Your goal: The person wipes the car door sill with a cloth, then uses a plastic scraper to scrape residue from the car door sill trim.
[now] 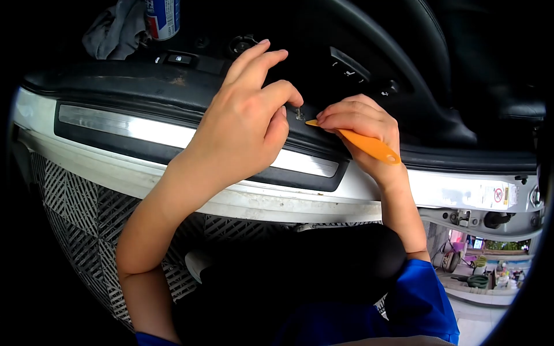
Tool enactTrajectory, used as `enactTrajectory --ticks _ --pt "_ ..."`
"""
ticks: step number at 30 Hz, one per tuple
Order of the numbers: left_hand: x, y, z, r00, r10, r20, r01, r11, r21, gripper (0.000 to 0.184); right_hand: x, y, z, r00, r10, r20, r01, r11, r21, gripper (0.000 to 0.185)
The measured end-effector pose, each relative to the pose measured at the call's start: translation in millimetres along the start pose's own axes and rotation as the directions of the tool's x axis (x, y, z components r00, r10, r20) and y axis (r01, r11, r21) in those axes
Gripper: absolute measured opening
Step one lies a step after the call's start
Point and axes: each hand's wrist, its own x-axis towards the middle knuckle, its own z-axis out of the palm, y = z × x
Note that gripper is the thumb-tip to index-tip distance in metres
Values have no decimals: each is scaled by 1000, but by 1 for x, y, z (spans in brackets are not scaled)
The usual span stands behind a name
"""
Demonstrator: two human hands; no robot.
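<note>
My right hand [363, 122] is closed around an orange plastic pry tool [369, 144], a flat piece with a hole at its wide end. Its narrow tip points left, at the black trim beside a car's door sill. Just left of that tip is a small shiny, translucent bit [299, 114], too small to name. My left hand [248, 112] hovers over the sill, index fingertip bent down at this bit. Its thumb is a little apart from the index finger, and the other fingers are stretched out. I see nothing held in it.
A metal scuff plate [127, 124] runs along the white sill [231, 202]. At the back left stand a spray can [164, 20] and a grey cloth [117, 32]. Seat controls [349, 66] are behind my hands. Grated floor tiles [69, 196] lie below.
</note>
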Motion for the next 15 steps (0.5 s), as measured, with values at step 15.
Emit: enactTrajectory --ticks 15 --pt "0 2 1 1000 -8 0 8 1000 -3 25 3 -2 12 997 -53 -62 51 998 -30 11"
